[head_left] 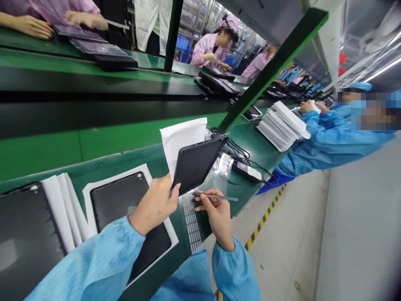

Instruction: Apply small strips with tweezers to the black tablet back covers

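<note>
My left hand [158, 202] grips a black tablet back cover [197, 163] by its near corner, tilted up off the bench. A white paper sheet [184, 136] stands up behind the cover, next to the same hand. In my right hand [216, 211] a thin pair of tweezers [224, 197] is pinched, its tip near the cover's lower edge. Below it lies a strip of small black labels [191, 223] on clear backing. Under my left forearm another black cover [120, 200] rests on white paper.
At far left lie another black cover [25, 221] and folded white sheets [67, 205]. A black cabled device [247, 171] sits beyond my right hand. A stack of white sleeves [282, 125] is near a blue-sleeved co-worker [332, 138]. A green post [272, 71] rises from the bench.
</note>
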`<state>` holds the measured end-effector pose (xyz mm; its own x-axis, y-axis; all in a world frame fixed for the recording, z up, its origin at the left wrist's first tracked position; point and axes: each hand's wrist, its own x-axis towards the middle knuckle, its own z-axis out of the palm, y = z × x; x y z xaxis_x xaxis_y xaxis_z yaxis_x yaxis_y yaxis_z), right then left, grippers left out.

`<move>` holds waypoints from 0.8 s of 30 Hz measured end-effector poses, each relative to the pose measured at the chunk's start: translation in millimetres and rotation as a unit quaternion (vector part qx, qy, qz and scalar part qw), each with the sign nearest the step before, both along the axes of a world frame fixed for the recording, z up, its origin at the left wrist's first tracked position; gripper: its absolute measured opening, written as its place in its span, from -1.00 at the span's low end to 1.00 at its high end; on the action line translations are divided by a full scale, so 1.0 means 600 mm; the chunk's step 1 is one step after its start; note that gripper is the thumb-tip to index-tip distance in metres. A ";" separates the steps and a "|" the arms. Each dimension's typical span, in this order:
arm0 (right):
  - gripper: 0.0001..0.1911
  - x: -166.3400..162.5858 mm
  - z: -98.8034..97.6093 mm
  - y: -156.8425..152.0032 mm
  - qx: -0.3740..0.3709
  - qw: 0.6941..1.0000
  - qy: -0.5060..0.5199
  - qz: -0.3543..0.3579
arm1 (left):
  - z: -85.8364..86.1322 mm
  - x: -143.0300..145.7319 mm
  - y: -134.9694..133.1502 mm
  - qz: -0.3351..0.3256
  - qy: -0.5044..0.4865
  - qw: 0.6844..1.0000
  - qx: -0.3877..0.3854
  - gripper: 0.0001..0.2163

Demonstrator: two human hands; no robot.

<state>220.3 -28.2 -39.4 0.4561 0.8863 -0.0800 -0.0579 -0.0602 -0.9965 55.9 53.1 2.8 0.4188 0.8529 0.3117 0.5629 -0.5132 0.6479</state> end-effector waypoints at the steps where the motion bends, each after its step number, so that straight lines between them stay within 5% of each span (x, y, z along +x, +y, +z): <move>1: -0.80 0.000 0.000 0.000 0.000 1.000 0.001 0.001 | 0.000 0.000 0.000 -0.001 0.001 1.000 0.000 -0.74; 15: -0.76 0.016 -0.010 -0.017 0.033 0.995 0.020 -0.088 | -0.008 0.000 -0.003 0.007 -0.005 0.999 0.039 -0.65; 24: -0.74 0.018 -0.013 0.037 0.062 0.990 0.002 -0.128 | -0.008 0.002 -0.012 0.014 0.031 0.996 0.078 -0.61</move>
<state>231.2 -5.7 -47.5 0.6672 0.7446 0.0200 -0.0585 0.0792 -0.9951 57.1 46.0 -2.2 0.4170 0.8080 0.4162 0.6149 -0.5880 0.5255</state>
